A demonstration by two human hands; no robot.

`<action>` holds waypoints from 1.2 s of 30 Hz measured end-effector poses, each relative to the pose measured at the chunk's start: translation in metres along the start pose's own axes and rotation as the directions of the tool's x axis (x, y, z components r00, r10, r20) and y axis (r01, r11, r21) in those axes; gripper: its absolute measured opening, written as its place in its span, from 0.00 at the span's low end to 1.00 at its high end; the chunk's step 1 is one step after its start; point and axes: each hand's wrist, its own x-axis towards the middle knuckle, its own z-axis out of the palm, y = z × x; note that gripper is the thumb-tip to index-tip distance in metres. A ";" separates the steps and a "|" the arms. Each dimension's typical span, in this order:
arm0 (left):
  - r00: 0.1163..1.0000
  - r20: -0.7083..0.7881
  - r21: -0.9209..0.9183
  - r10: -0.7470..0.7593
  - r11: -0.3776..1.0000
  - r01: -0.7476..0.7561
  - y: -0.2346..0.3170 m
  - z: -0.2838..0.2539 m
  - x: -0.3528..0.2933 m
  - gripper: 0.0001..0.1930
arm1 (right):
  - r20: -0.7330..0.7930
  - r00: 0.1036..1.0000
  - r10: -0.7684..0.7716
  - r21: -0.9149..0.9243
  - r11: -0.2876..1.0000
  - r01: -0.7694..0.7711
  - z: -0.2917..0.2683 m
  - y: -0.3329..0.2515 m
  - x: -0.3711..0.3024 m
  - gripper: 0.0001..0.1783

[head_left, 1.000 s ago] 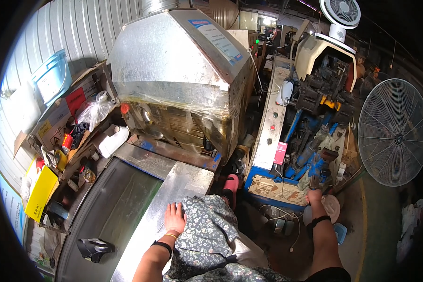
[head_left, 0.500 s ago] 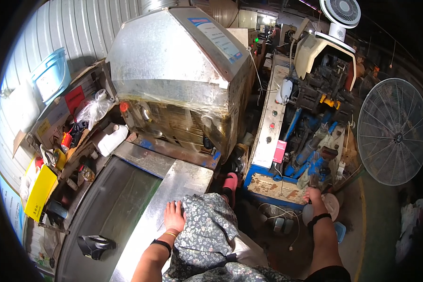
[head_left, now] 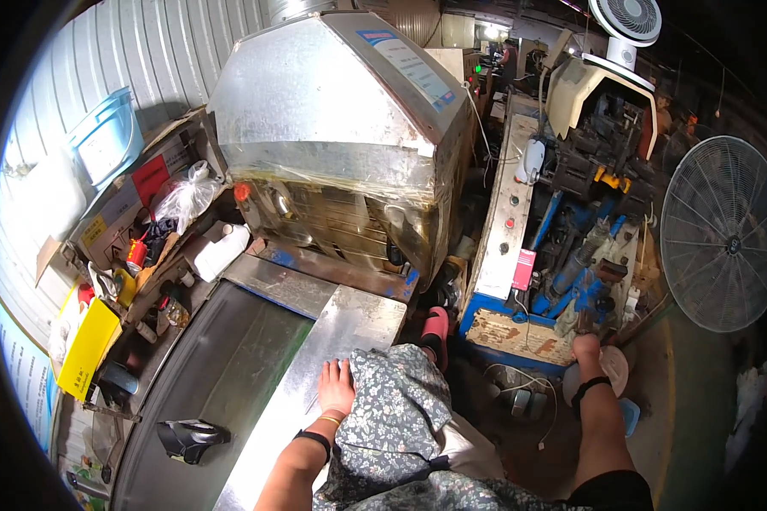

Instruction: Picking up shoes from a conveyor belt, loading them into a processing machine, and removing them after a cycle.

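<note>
My left hand (head_left: 336,388) lies flat, fingers stretched, on a shiny metal ledge (head_left: 349,319) next to my knee. It holds nothing. A grey floral apron (head_left: 400,383) covers my lap. Out to the right, my right hand (head_left: 585,347) is closed at the front corner of a blue-framed machine (head_left: 520,332). What its fingers grip is hidden. Left of the ledge, a black shoe-like piece (head_left: 192,439) rests on a dark conveyor belt (head_left: 222,349). My foot in a pink slipper (head_left: 435,324) shows beyond the apron.
A big metal hood (head_left: 324,94) stands over the belt's far end. Shelving at left holds a white jug (head_left: 216,252), a plastic bag (head_left: 187,194) and a yellow box (head_left: 88,350). A large round fan (head_left: 731,243) stands at right. Cables (head_left: 545,400) lie below the machine.
The whole view has shifted slightly, so things appear a little farther right. Both hands keep their places on the ledge and at the machine.
</note>
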 end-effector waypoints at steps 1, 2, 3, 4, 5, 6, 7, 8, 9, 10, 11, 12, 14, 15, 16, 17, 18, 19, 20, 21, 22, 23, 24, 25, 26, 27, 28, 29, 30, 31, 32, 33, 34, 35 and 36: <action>1.000 0.000 -0.006 0.005 1.000 -0.005 0.000 0.002 0.001 0.32 | -0.007 1.000 0.007 0.001 1.000 -0.007 0.003 0.009 0.006 0.14; 1.000 -0.001 -0.010 0.008 1.000 -0.008 0.000 0.004 0.002 0.32 | -0.066 0.998 -0.009 0.024 1.000 0.010 0.008 0.015 0.013 0.15; 1.000 0.002 -0.014 0.019 1.000 -0.019 0.001 0.007 0.005 0.32 | -0.126 0.992 -0.018 0.046 0.999 0.024 0.012 0.028 0.025 0.16; 1.000 -0.001 -0.012 0.025 1.000 -0.025 0.000 0.010 0.005 0.31 | -0.128 0.992 -0.014 0.046 0.999 0.020 0.017 0.036 0.035 0.16; 1.000 -0.004 -0.010 0.030 1.000 -0.030 0.000 0.012 0.005 0.31 | -0.156 0.987 -0.027 0.028 0.999 0.032 0.022 0.042 0.044 0.16; 0.999 -0.004 -0.013 0.033 0.999 -0.033 0.000 0.014 0.006 0.31 | -0.185 0.982 -0.041 0.010 0.999 0.044 0.024 0.049 0.051 0.16; 0.999 -0.002 -0.020 0.035 0.999 -0.035 0.003 0.014 0.008 0.31 | -0.193 0.981 -0.038 0.009 0.999 0.040 0.023 0.056 0.058 0.16; 0.999 0.000 -0.030 0.041 0.999 -0.041 0.007 0.015 0.010 0.31 | -0.203 0.978 -0.035 0.012 0.999 0.038 0.019 0.065 0.063 0.17; 0.999 0.002 -0.037 0.048 0.998 -0.048 0.010 0.015 0.011 0.31 | -0.210 0.977 -0.033 0.014 0.999 0.037 0.016 0.070 0.066 0.17; 1.000 0.011 -0.026 0.027 0.999 -0.027 0.007 0.010 0.008 0.31 | -0.190 0.981 -0.044 0.016 0.999 0.048 0.021 0.056 0.057 0.17; 1.000 0.017 -0.011 0.001 1.000 -0.001 0.002 0.005 0.003 0.31 | -0.084 0.996 -0.003 0.045 0.999 0.007 0.022 0.036 0.043 0.16; 1.000 0.013 0.000 -0.017 1.000 0.017 -0.004 0.003 0.000 0.31 | 0.015 0.999 0.038 0.066 0.997 -0.039 0.021 0.017 0.028 0.17; 1.000 0.002 -0.010 -0.014 1.000 0.014 -0.005 0.007 0.001 0.31 | 0.001 0.999 0.034 0.062 0.997 -0.034 0.015 0.011 0.018 0.18; 1.000 0.003 -0.013 -0.012 1.000 0.012 -0.005 0.008 0.001 0.31 | -0.011 0.999 0.030 0.060 0.998 -0.029 0.011 0.010 0.015 0.18; 1.000 0.001 -0.021 0.014 1.000 -0.014 -0.002 0.012 0.006 0.30 | -0.030 0.999 0.045 0.060 0.997 -0.043 0.006 0.025 0.023 0.18; 0.999 0.000 -0.028 0.041 0.999 -0.041 0.003 0.016 0.010 0.30 | -0.083 0.996 0.039 0.061 0.998 -0.033 0.004 0.039 0.031 0.17; 0.998 0.004 -0.039 0.057 0.998 -0.057 0.010 0.016 0.013 0.30 | -0.130 0.991 0.032 0.060 0.998 -0.024 0.003 0.053 0.038 0.17; 0.999 0.017 -0.036 0.039 0.999 -0.038 0.007 0.010 0.010 0.30 | -0.117 0.993 0.023 0.061 0.998 -0.016 0.006 0.040 0.031 0.17; 0.999 0.030 -0.034 0.022 0.999 -0.021 0.005 0.006 0.008 0.30 | -0.073 0.996 0.048 0.109 0.993 -0.040 0.008 0.029 0.023 0.17; 1.000 0.026 -0.029 0.010 1.000 -0.009 0.002 0.004 0.005 0.30 | -0.034 0.997 0.068 0.156 0.986 -0.062 0.007 0.020 0.015 0.17; 1.000 0.018 -0.022 0.002 1.000 -0.001 0.000 0.004 0.003 0.30 | -0.028 0.998 0.059 0.154 0.987 -0.054 0.006 0.013 0.008 0.17; 1.000 0.010 -0.014 -0.008 1.000 0.008 -0.003 0.004 0.002 0.30 | -0.024 0.999 0.023 0.150 0.988 -0.019 0.006 0.005 0.002 0.16; 1.000 0.013 -0.018 -0.001 1.000 0.001 -0.001 0.004 0.003 0.30 | -0.032 0.999 0.003 0.146 0.989 0.002 0.002 0.008 -0.001 0.15; 1.000 0.013 -0.023 0.004 1.000 -0.003 0.000 0.004 0.004 0.29 | -0.035 0.999 0.007 0.145 0.989 -0.002 0.004 0.014 0.006 0.15; 1.000 0.013 -0.027 0.006 1.000 -0.006 0.001 0.003 0.005 0.29 | -0.043 0.999 -0.001 0.152 0.988 0.007 0.005 0.015 0.010 0.16; 1.000 -0.011 -0.030 0.025 0.999 -0.025 0.000 0.009 0.006 0.29 | -0.055 0.998 -0.005 0.158 0.987 0.013 0.006 0.023 0.018 0.16; 1.000 -0.008 -0.031 0.029 0.999 -0.029 -0.001 0.012 0.007 0.29 | -0.056 0.998 0.000 0.158 0.987 0.008 0.008 0.029 0.024 0.16; 0.999 -0.014 -0.021 0.034 0.999 -0.034 -0.001 0.016 0.008 0.29 | -0.056 0.998 0.008 0.156 0.988 0.001 0.010 0.034 0.031 0.16; 0.999 -0.022 -0.010 0.037 0.999 -0.037 -0.002 0.018 0.009 0.29 | -0.055 0.998 0.013 0.155 0.988 -0.004 0.013 0.036 0.036 0.15; 0.999 -0.022 -0.009 0.039 0.999 -0.039 -0.002 0.020 0.010 0.29 | -0.055 0.998 0.015 0.157 0.988 -0.006 0.016 0.038 0.040 0.15; 0.999 -0.025 -0.010 0.037 0.999 -0.037 -0.003 0.022 0.010 0.29 | -0.074 0.997 0.019 0.148 0.989 -0.008 0.018 0.042 0.043 0.16; 0.999 -0.028 -0.011 0.032 0.999 -0.033 -0.004 0.024 0.010 0.30 | -0.093 0.995 0.021 0.138 0.990 -0.008 0.023 0.044 0.048 0.18; 0.999 -0.028 -0.021 0.047 0.999 -0.047 -0.001 0.024 0.015 0.30 | -0.107 0.994 0.032 0.141 0.990 -0.016 0.025 0.054 0.056 0.18; 0.999 -0.032 -0.110 0.041 0.993 -0.045 0.001 0.025 0.018 0.31 | -0.171 0.985 -0.019 0.150 0.988 0.045 0.027 0.064 0.064 0.16; 0.999 -0.034 -0.185 0.014 0.983 -0.020 -0.002 0.017 0.014 0.31 | -0.215 0.973 -0.086 0.152 0.981 0.120 0.033 0.060 0.064 0.15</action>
